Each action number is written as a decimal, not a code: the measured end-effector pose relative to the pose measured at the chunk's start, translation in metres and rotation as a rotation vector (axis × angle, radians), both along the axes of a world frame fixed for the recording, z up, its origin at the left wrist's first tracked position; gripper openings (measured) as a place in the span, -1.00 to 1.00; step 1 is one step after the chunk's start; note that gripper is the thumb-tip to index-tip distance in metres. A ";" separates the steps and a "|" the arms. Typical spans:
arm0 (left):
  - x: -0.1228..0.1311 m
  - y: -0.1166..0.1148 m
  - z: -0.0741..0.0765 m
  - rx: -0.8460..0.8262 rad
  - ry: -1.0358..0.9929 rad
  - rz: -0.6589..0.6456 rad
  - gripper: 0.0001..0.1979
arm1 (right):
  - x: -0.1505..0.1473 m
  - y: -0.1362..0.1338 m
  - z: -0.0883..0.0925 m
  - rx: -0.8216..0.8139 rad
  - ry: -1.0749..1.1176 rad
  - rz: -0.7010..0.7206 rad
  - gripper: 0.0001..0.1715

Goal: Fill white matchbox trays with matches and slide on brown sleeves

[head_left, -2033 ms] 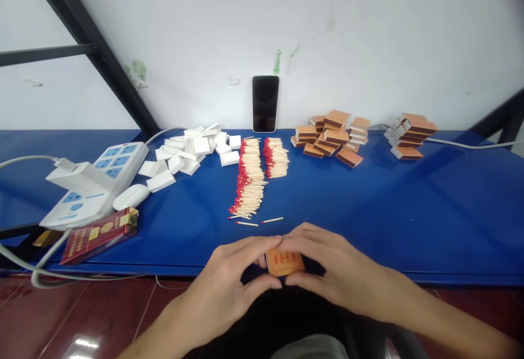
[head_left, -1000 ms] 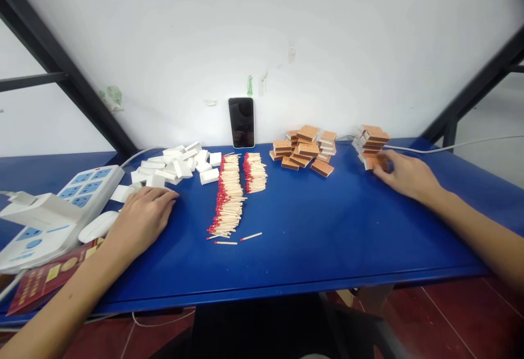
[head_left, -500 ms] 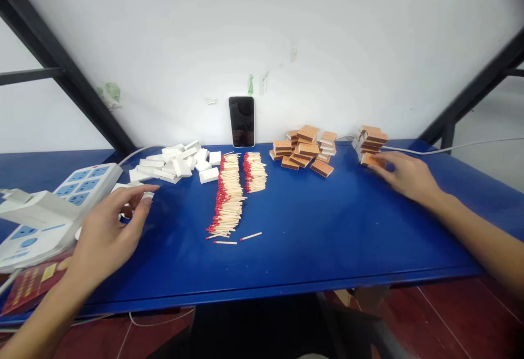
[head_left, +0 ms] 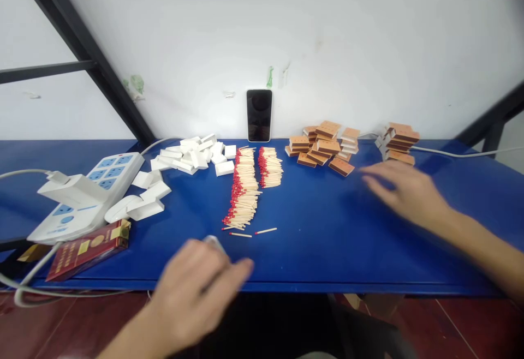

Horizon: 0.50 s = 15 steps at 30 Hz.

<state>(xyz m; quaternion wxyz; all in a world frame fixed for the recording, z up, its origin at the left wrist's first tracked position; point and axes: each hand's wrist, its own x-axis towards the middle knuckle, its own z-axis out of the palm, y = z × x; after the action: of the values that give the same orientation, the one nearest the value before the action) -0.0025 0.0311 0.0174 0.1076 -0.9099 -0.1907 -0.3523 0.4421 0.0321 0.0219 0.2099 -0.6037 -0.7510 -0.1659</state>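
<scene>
My left hand (head_left: 196, 288), blurred by motion, is closed over the desk's front edge around a small white matchbox tray (head_left: 215, 243); only one end of the tray shows. My right hand (head_left: 409, 195) hovers over the blue desk in front of a stack of orange matchboxes (head_left: 401, 136). Its fingers are apart with nothing visible in them. A looser heap of matchboxes (head_left: 321, 143) lies to its left. In the middle, red-tipped matches lie in a long row (head_left: 245, 190) and a shorter row (head_left: 271, 168), with two loose matches in front. White trays (head_left: 190, 154) are heaped at the back left.
A phone (head_left: 259, 115) leans on the wall. On the left are a power strip (head_left: 118, 168) with a plugged-in white adapter (head_left: 73, 191), more white trays (head_left: 153, 192) and a red packet (head_left: 90, 250). A white cable (head_left: 458, 154) runs along the back right.
My left hand has moved right and toward the front edge with the white tray. My right hand has come off the matchbox stack. The camera view has shifted left.
</scene>
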 end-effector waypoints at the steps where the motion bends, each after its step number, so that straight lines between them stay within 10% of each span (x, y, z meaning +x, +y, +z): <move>1: 0.015 -0.010 -0.004 -0.018 0.053 -0.065 -0.72 | -0.029 -0.005 0.000 -0.135 0.014 0.173 -0.69; 6: 0.071 -0.030 -0.017 -0.216 0.088 0.047 -0.69 | -0.120 -0.009 0.001 -0.241 -0.003 0.422 -0.69; 11: 0.056 -0.021 -0.009 -0.322 -0.088 0.050 -0.73 | -0.073 0.033 0.005 -0.108 -0.078 -0.038 -0.68; 15: 0.004 -0.001 0.002 -0.363 0.035 -0.176 -0.74 | -0.037 0.045 0.003 -0.161 -0.080 -0.139 -0.65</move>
<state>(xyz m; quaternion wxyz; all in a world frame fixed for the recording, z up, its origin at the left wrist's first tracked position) 0.0018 0.0305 0.0191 -0.0861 -0.9335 -0.1690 -0.3044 0.4046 0.0776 0.0252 0.1186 -0.6621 -0.7260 -0.1429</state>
